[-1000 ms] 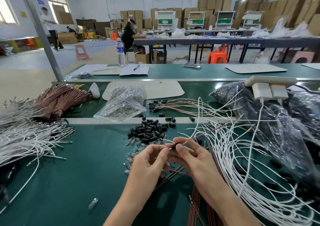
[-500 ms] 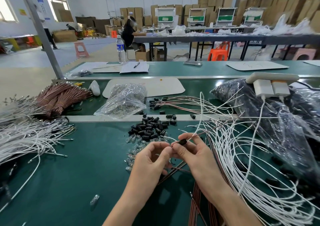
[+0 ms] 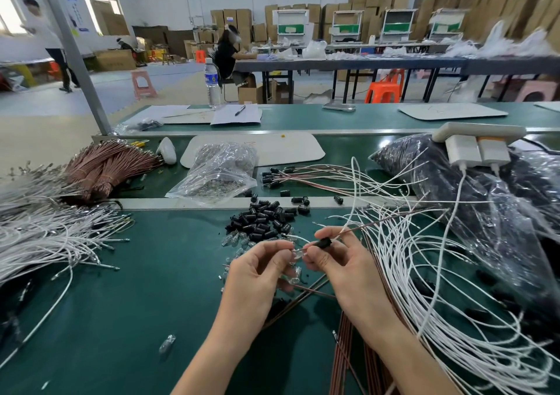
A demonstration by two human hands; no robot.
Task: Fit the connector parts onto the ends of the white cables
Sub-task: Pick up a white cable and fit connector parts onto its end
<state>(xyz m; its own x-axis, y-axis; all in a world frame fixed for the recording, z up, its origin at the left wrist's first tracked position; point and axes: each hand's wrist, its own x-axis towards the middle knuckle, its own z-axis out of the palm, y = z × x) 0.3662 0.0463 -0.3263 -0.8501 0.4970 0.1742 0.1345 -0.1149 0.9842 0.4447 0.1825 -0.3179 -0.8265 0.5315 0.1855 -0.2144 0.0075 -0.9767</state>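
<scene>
Pinches a black connector housing [image 3: 322, 244] in the right hand [image 3: 345, 269], thumb and forefinger curled round it, with a thin brown lead [image 3: 391, 222] trailing off to the far right. Pinches a small clear bulb-like part [image 3: 298, 254] in the left hand [image 3: 260, 270], just beside the housing's mouth and, by the look of it, not yet seated. Works just near of the pile of black housings [image 3: 263, 219] and scattered clear parts [image 3: 235, 238], with the loose white cables [image 3: 424, 276] fanned out on the right. Risks a crooked push, likely bending the fine legs or jamming the part half-in. Could also snag a neighbouring cable and drag the heap, or drop the clear part among its look-alikes on the green mat [image 3: 136, 273].
</scene>
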